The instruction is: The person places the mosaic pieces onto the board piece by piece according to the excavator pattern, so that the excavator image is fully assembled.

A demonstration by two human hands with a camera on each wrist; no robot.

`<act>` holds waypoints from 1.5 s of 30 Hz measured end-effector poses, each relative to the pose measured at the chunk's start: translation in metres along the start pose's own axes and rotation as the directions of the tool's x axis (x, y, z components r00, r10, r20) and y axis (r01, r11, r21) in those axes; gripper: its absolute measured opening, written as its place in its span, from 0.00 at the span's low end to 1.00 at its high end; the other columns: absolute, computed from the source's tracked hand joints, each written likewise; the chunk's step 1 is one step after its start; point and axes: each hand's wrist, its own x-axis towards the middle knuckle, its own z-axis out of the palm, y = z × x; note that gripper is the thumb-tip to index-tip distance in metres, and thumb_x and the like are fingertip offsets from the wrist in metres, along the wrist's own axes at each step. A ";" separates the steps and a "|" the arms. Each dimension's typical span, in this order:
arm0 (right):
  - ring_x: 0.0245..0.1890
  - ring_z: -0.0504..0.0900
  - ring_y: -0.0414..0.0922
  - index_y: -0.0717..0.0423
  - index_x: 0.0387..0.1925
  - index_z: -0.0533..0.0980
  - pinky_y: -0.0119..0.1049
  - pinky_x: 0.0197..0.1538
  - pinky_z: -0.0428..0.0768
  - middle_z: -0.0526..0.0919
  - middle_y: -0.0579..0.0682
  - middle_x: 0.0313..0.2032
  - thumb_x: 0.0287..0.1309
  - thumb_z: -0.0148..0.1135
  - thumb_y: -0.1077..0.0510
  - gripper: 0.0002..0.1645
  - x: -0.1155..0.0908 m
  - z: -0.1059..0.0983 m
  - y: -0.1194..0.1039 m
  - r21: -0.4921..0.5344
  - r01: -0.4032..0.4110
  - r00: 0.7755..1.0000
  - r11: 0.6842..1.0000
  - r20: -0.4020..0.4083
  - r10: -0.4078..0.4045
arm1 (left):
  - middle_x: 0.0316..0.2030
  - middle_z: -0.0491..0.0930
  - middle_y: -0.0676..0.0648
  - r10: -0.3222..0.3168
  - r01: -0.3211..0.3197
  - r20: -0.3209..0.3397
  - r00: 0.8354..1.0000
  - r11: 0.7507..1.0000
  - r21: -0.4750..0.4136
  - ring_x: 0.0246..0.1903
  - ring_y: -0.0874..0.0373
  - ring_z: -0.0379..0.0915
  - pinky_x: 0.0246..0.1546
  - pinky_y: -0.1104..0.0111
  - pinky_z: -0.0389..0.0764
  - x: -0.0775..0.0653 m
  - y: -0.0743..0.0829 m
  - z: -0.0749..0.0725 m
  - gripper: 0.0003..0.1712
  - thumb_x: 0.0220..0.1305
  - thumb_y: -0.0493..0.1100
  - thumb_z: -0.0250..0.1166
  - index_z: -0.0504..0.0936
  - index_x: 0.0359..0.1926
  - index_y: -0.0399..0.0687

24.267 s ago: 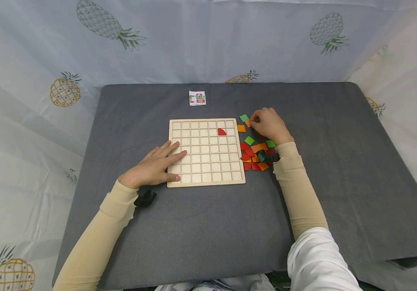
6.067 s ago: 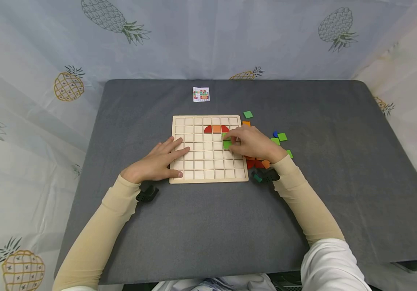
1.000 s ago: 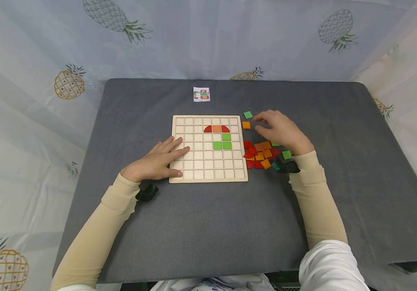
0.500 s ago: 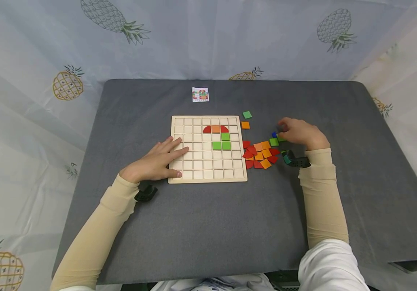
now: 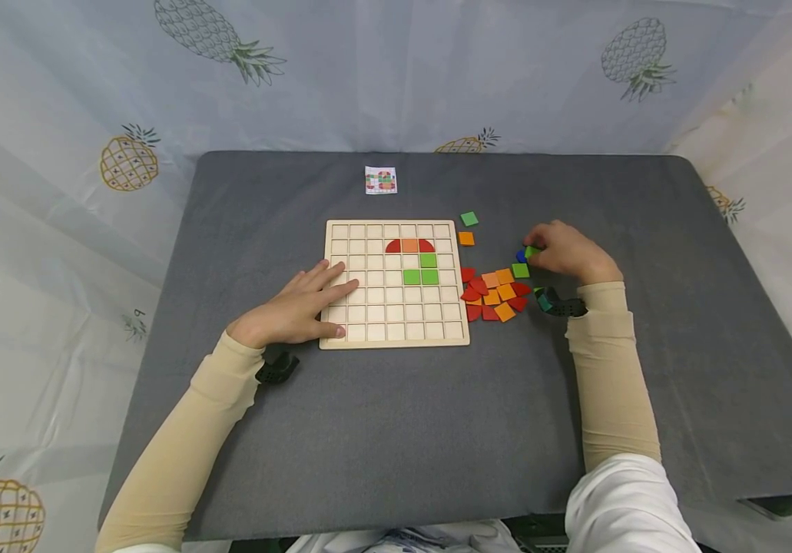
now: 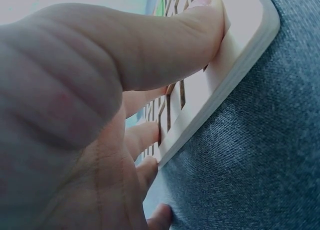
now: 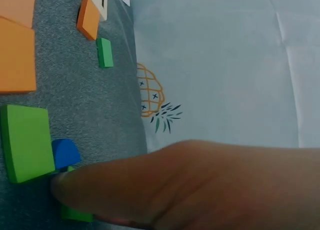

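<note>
My left hand (image 5: 292,307) lies with spread fingers on the left edge of a wooden grid board (image 5: 375,339); in the left wrist view its thumb (image 6: 200,35) presses on the frame. Set in the board are two red quarter-round tiles (image 5: 393,246), an orange square (image 5: 410,245) between them and three green squares (image 5: 429,260) below. To the right of the board, my right hand (image 5: 571,252) pinches a green square tile (image 5: 531,251) between thumb and fingers. A blue rounded tile (image 7: 66,152) sits right beside it, and another green tile (image 7: 30,142) lies close by.
A loose cluster of red and orange tiles (image 5: 492,296) lies against the board's right side. Farther back are a single orange tile (image 5: 466,239) and a green tile (image 5: 469,219). A small printed pattern card (image 5: 381,180) lies behind the board on the grey tablecloth (image 5: 396,430).
Since the oldest frame, the board has gained a second red tile, an orange and three green ones. Lately my right hand moved right and took hold of a green tile; my left hand stayed put.
</note>
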 end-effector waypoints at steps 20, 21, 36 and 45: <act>0.57 0.74 0.58 0.62 0.64 0.75 0.57 0.63 0.73 0.77 0.62 0.56 0.69 0.62 0.57 0.25 0.010 0.005 -0.051 0.162 0.355 0.833 0.921 -0.503 -0.233 | 0.82 0.41 0.39 0.008 -0.009 0.013 1.000 1.000 0.021 0.81 0.39 0.29 0.77 0.38 0.40 0.004 -0.001 0.004 0.46 0.67 0.52 0.68 0.57 0.79 0.51; 0.57 0.74 0.58 0.61 0.63 0.75 0.57 0.63 0.73 0.77 0.61 0.56 0.69 0.62 0.57 0.24 0.010 0.004 -0.057 0.154 0.369 0.832 0.916 -0.494 -0.252 | 0.82 0.41 0.39 0.009 -0.010 0.010 1.000 1.000 0.022 0.81 0.39 0.29 0.77 0.37 0.40 0.004 -0.001 0.004 0.46 0.67 0.52 0.68 0.57 0.79 0.51; 0.57 0.73 0.54 0.60 0.60 0.76 0.50 0.62 0.73 0.78 0.57 0.56 0.68 0.64 0.54 0.24 0.022 0.021 -0.128 0.121 0.462 0.858 0.879 -0.311 -0.409 | 0.82 0.40 0.39 0.023 -0.023 0.016 1.000 1.000 0.015 0.81 0.40 0.28 0.77 0.38 0.39 0.004 -0.002 0.002 0.46 0.67 0.52 0.68 0.56 0.80 0.52; 0.49 0.74 0.52 0.58 0.55 0.80 0.48 0.53 0.73 0.81 0.55 0.46 0.64 0.69 0.53 0.21 0.031 0.044 -0.149 0.008 0.528 0.829 0.849 -0.221 -0.513 | 0.82 0.40 0.38 0.023 -0.023 0.010 1.000 1.000 0.009 0.81 0.38 0.28 0.77 0.37 0.39 0.001 -0.003 0.000 0.46 0.67 0.52 0.68 0.56 0.80 0.51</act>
